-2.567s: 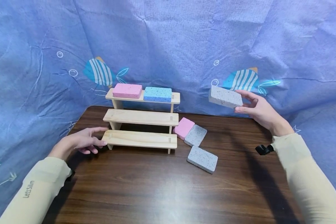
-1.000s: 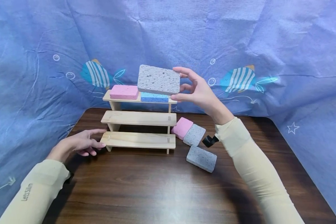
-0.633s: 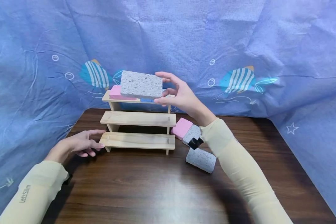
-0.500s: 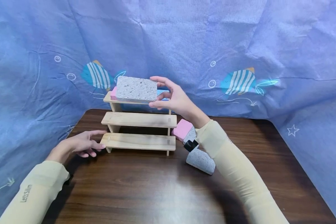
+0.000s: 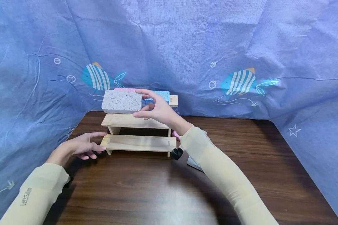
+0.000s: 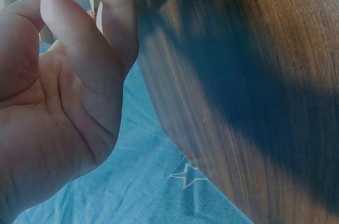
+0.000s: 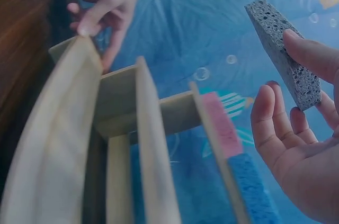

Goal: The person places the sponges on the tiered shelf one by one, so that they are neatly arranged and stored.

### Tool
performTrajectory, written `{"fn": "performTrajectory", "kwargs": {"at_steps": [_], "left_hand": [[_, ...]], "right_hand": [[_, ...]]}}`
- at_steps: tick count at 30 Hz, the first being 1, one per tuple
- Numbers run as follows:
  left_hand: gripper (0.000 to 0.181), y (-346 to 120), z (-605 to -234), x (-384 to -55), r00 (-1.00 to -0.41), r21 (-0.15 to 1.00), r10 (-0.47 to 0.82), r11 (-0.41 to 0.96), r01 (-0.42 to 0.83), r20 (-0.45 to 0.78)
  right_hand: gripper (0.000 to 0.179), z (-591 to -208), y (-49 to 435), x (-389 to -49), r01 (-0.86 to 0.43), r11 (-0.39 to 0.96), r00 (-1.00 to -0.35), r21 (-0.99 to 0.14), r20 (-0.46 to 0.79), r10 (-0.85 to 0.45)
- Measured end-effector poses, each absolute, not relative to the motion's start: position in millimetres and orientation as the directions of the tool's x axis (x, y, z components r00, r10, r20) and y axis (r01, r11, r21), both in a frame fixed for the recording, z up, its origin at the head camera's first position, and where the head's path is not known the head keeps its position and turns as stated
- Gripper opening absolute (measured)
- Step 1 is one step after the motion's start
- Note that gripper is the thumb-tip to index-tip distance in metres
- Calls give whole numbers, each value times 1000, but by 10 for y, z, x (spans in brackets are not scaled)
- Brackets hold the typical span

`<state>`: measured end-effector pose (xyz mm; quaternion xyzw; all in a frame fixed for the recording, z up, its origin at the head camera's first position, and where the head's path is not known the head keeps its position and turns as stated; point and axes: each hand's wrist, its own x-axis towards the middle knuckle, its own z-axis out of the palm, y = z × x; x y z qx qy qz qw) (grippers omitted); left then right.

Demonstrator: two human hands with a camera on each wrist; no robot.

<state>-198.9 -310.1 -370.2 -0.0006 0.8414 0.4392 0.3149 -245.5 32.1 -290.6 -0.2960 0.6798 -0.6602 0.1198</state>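
My right hand (image 5: 160,108) pinches a grey speckled sponge (image 5: 121,101) by its right end, thumb below and fingers above. The sponge hangs in the air over the middle step of a three-step wooden shelf stand (image 5: 139,142), apart from that step in the right wrist view. It partly hides a pink sponge (image 7: 221,123), which lies on the top step beside a blue sponge (image 7: 251,184). At the stand's left end my left hand (image 5: 79,145) holds the lowest step, thumb at its front corner and index finger at its back corner.
Right of the stand, my right forearm mostly covers a grey sponge (image 5: 193,163) and a pink sponge (image 5: 176,135) on the dark wooden table (image 5: 140,190). A blue fish-print cloth (image 5: 174,56) hangs behind the table and at its sides.
My right hand has carried the grey sponge left from the right side, then down from in front of the top step toward the middle step. The left hand stays at the stand's end.
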Motion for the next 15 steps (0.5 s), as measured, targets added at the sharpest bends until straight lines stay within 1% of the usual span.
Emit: {"fn": "performTrajectory", "kwargs": {"at_steps": [8,15], "left_hand": [[87,-3116,-3727,-1995,-803,740,274,612,-278,-529],[89,-3116,-3729,-2011,-803,735,269,618,-279,-531]], "right_hand": [[82,-3168,137,-2471,-125,-3,-830,-992,107,-547],[80,-3300,40,-2540,-100,27,-846,-995,71,-529]]}}
